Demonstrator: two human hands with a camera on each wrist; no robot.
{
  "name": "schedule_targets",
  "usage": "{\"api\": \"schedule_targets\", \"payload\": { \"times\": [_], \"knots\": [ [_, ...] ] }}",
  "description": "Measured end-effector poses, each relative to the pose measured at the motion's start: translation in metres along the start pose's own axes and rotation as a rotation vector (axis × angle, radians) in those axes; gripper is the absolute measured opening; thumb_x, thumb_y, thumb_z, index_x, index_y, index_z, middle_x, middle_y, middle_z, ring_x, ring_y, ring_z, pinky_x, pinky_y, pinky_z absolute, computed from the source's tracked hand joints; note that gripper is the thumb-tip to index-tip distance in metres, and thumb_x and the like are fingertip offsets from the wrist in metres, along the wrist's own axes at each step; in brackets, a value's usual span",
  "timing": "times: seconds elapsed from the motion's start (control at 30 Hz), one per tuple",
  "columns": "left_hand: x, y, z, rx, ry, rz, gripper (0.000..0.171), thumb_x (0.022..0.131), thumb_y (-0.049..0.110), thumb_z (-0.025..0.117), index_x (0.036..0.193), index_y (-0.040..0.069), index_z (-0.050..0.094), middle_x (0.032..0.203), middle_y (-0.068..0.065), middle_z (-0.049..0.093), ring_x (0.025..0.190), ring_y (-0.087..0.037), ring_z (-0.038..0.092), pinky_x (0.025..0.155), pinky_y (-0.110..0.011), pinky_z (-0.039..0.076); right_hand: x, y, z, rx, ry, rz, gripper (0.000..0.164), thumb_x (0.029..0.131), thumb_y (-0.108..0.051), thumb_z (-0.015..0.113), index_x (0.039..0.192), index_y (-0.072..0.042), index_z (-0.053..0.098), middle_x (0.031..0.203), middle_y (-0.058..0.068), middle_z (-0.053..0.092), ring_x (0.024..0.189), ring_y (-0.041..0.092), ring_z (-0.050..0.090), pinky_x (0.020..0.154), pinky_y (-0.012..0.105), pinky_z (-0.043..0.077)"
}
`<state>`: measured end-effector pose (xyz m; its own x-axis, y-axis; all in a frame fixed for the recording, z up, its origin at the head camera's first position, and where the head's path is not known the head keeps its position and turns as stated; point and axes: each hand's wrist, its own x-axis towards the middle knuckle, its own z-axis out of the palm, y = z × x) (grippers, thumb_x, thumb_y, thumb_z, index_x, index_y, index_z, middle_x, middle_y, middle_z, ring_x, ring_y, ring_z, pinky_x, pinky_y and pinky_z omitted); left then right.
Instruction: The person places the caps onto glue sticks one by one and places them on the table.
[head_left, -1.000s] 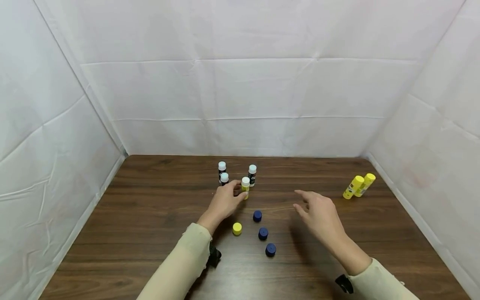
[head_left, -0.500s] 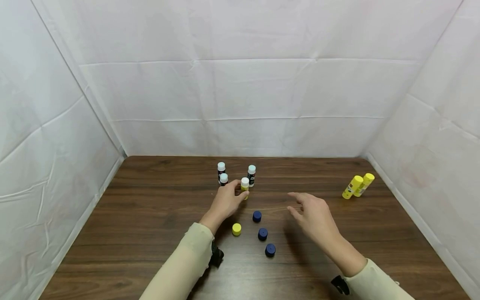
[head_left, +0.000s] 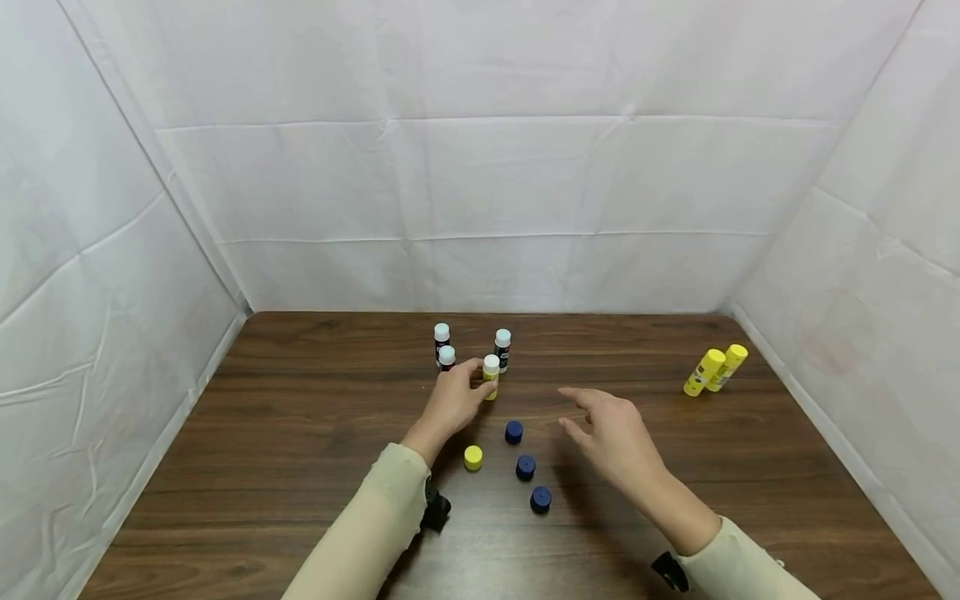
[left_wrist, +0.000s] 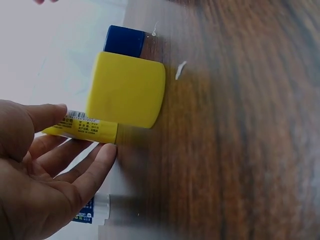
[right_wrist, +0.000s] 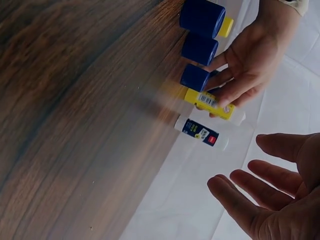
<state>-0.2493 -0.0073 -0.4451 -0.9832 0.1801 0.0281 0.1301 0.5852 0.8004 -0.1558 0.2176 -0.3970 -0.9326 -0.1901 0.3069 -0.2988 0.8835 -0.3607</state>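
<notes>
My left hand [head_left: 454, 398] holds an uncapped yellow glue stick [head_left: 491, 378] upright between thumb and fingers; its white top shows. In the left wrist view the thumb lies along the printed yellow barrel [left_wrist: 100, 129]. Three uncapped dark blue glue sticks with white tops stand around it: one behind [head_left: 502, 350], one at the far left [head_left: 442, 340], and one [head_left: 447, 357] partly hidden by the left hand. My right hand [head_left: 617, 435] hovers over the table, fingers spread and holding nothing, to the right of three dark blue caps. A yellow cap [head_left: 473, 458] stands near the left wrist.
The blue caps stand in a slanting row: a far one [head_left: 513, 432], a middle one [head_left: 526, 467] and a near one [head_left: 540, 500]. Two capped yellow glue sticks [head_left: 705, 372] stand at the right. White sheeting [head_left: 480, 167] encloses the wooden table [head_left: 300, 483] behind and at the sides.
My right hand has moved left across the table toward the yellow glue stick, fingers still apart. The left hand keeps its hold on that stick in nearly the same place.
</notes>
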Motion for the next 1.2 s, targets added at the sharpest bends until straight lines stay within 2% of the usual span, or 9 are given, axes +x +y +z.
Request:
{"api": "schedule_targets", "payload": {
  "times": [0.33, 0.53, 0.9, 1.07, 1.2],
  "knots": [
    [0.001, -0.001, 0.001, -0.042, -0.013, -0.001, 0.035, 0.101, 0.022, 0.065, 0.134, 0.01, 0.063, 0.131, -0.011, 0.067, 0.121, -0.027, 0.063, 0.101, -0.043, 0.052, -0.001, -0.007, 0.004, 0.002, -0.014, -0.033, 0.04, 0.089, -0.018, 0.08, 0.127, -0.012, 0.071, 0.123, 0.012, 0.072, 0.087, 0.025, 0.072, 0.073, 0.041, 0.059],
    [0.0, -0.002, 0.0, -0.053, -0.015, 0.025, 0.031, 0.101, 0.021, 0.066, 0.13, 0.01, 0.065, 0.129, -0.011, 0.068, 0.12, -0.027, 0.064, 0.1, -0.043, 0.052, -0.003, -0.008, 0.009, 0.002, -0.016, -0.039, 0.041, 0.087, -0.017, 0.081, 0.126, -0.011, 0.071, 0.122, 0.011, 0.072, 0.083, 0.02, 0.071, 0.071, 0.04, 0.059],
    [-0.007, -0.001, -0.007, -0.082, -0.014, 0.027, 0.033, 0.102, 0.025, 0.064, 0.133, 0.014, 0.064, 0.13, -0.008, 0.068, 0.12, -0.026, 0.063, 0.101, -0.044, 0.052, -0.003, -0.013, 0.014, 0.011, -0.02, -0.052, 0.041, 0.088, -0.017, 0.081, 0.127, -0.012, 0.071, 0.122, 0.01, 0.072, 0.086, 0.019, 0.07, 0.074, 0.04, 0.058],
    [-0.012, 0.001, -0.011, -0.065, -0.01, 0.035, 0.032, 0.102, 0.026, 0.064, 0.133, 0.016, 0.065, 0.128, -0.007, 0.068, 0.117, -0.026, 0.065, 0.099, -0.044, 0.053, -0.003, -0.016, 0.016, 0.028, -0.051, -0.036, 0.041, 0.089, -0.017, 0.08, 0.128, -0.012, 0.07, 0.124, 0.011, 0.071, 0.093, 0.023, 0.071, 0.078, 0.042, 0.059],
    [-0.016, 0.001, -0.014, -0.052, 0.0, 0.048, 0.031, 0.102, 0.026, 0.065, 0.131, 0.017, 0.065, 0.127, -0.008, 0.069, 0.114, -0.026, 0.067, 0.097, -0.044, 0.054, -0.003, -0.019, 0.017, 0.04, -0.071, -0.022, 0.04, 0.09, -0.02, 0.079, 0.129, -0.012, 0.07, 0.126, 0.012, 0.07, 0.107, 0.028, 0.07, 0.087, 0.047, 0.058]
  ]
}}
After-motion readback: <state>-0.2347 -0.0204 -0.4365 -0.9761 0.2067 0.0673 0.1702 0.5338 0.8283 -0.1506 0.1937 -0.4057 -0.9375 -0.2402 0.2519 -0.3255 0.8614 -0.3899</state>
